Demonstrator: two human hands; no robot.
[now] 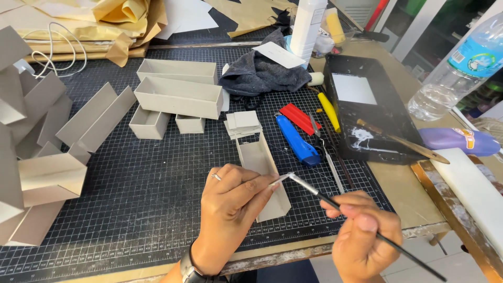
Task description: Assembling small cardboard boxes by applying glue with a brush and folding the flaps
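**Glue applied to a small card piece; several boxes made, loose parts remaining**

A small grey card piece (279,180) is pinched between thumb and fingertips of the left hand (230,202), fingers closed on it, above the near edge of the black gridded cutting mat (157,199). A thin brush (335,202) is held in the right hand (364,236), fingers wrapped shut around the dark handle, with the metal tip touching the card piece. An open grey trough (262,173) lies on the mat just behind the left hand.

Progress, as judged: assembly appears partly done. Two long open boxes (178,86) and two small boxes (167,124) are seen finished at the mat's centre. Folded grey channels (47,147) are stacked at the left. A small stack of cut card squares (242,124) is unused, so further pieces appear left to fit.

Packages and labels: a white bottle (306,26) stands at the far edge, its label too small to tell. A clear water bottle (461,68) with a blue label is seen at the right. A purple tube (461,140) with a coloured label lies beside a black tray (367,99), in which a white sheet, white glue smears and a wooden-handled tool are noted. A blue knife (297,142), a red strip (297,118) and scissors (322,147) lie between the trough and the tray.
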